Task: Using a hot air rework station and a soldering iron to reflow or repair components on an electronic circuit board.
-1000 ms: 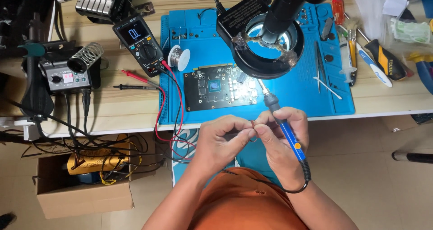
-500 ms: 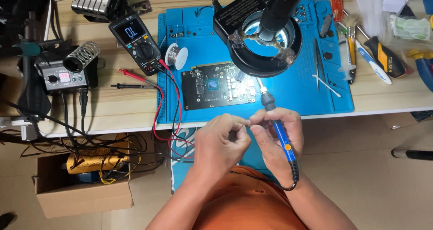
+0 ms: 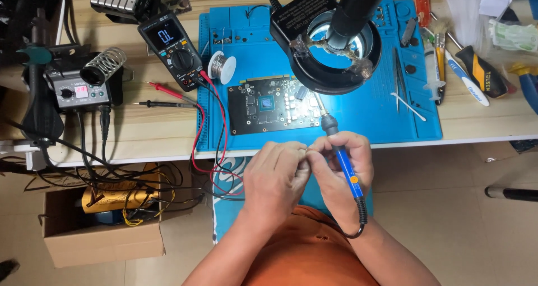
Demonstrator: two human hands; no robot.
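My right hand [image 3: 342,171] grips a blue-handled soldering iron [image 3: 343,162], its tip pointing up toward the dark green circuit board [image 3: 273,105] on the blue work mat [image 3: 370,106]. My left hand [image 3: 274,176] is closed beside it, fingertips pinched against the fingers of my right hand; whether it holds something small I cannot tell. Both hands hover just in front of the table's front edge, below the board. A black ring-light magnifier [image 3: 336,39] hangs over the board's right end.
A multimeter [image 3: 174,50] with red and black probes [image 3: 165,95] lies left of the mat, a solder spool [image 3: 222,67] beside it. A soldering station [image 3: 75,90] stands far left. Tweezers, screwdrivers [image 3: 476,67] and a syringe lie right. A cardboard box [image 3: 101,230] sits on the floor.
Both hands stay pinched together around the soldering iron; they have shifted only slightly. The view has drifted a little.
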